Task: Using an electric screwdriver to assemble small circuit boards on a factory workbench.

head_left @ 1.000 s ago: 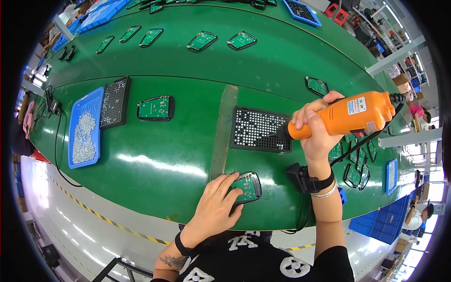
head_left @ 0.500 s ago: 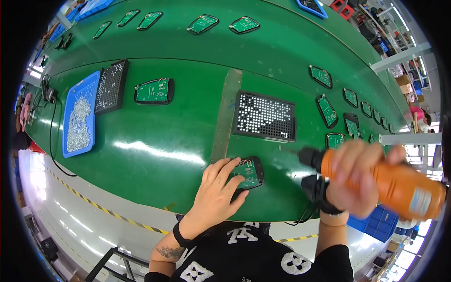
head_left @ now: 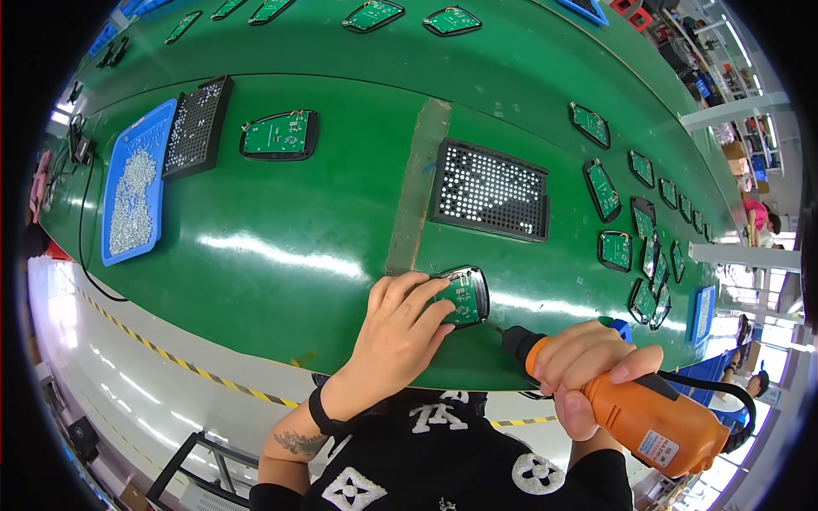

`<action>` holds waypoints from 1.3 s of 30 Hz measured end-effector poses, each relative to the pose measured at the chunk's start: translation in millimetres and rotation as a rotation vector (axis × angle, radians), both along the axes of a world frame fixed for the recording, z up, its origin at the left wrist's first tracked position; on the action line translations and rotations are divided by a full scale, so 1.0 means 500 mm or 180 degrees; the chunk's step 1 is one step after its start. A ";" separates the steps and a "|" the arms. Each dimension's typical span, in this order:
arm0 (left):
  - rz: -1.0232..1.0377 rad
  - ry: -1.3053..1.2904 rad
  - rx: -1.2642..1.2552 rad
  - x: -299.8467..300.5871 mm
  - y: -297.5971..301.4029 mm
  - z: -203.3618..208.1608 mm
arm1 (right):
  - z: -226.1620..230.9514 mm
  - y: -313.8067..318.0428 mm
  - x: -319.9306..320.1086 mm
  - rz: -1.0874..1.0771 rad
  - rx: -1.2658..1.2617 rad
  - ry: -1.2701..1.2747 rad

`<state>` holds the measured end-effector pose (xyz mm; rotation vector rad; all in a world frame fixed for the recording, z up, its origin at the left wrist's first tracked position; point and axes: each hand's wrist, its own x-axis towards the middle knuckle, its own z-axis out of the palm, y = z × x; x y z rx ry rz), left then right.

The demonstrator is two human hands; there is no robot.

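My left hand (head_left: 394, 334) lies flat on a small dark housing with a green circuit board (head_left: 464, 295) near the front edge of the green table (head_left: 281, 255), pressing it down. My right hand (head_left: 588, 366) grips an orange electric screwdriver (head_left: 635, 407); its black nose and bit point left and reach the board's lower right corner. Just behind the board lies a black perforated screw tray (head_left: 489, 191).
A blue tray of loose screws (head_left: 134, 195), a second black screw tray (head_left: 197, 126) and another circuit board (head_left: 279, 134) lie at the left. Several more boards (head_left: 603, 189) run along the right and the far side. A yellow-black floor line (head_left: 170, 359) runs below the table.
My right hand brought the orange screwdriver down from above the black tray to the board's right corner. My left hand stayed on the board.
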<state>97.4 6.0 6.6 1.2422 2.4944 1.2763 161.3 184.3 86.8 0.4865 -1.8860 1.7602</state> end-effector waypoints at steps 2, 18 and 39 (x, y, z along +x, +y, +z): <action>0.0009 0.0164 0.0044 0.005 0.000 -0.006 | -0.003 -0.002 0.004 -0.0054 -0.0079 0.0018; 0.0133 0.0370 -0.0176 0.021 0.019 -0.012 | 0.001 0.005 0.012 -0.0243 -0.0226 0.0072; 0.0107 0.0010 -0.0111 0.016 0.017 -0.009 | -0.008 0.002 0.005 -0.0180 -0.0142 -0.0189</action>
